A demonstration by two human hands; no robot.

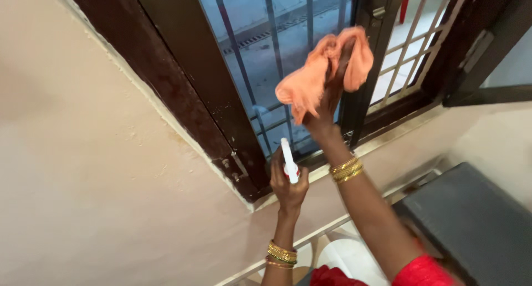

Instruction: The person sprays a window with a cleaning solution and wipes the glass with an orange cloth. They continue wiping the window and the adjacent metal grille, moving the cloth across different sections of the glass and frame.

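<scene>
cream wall (83, 153) frames a dark brown window frame (183, 81) with barred glass (277, 48) in the head view. right hand (327, 106) is raised against the pane, clenched on a peach cloth (324, 67) that bunches above it — left hand (288, 181) sits lower, nearer the sill, gripping a white spray bottle (288, 161), long axis pointing up at the glass.

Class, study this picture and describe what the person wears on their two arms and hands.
Both hands are bare, without gloves. The left hand has a stack of gold bangles at its wrist; the right hand has gold bangles too. Red sleeves show at the bottom edge.
</scene>
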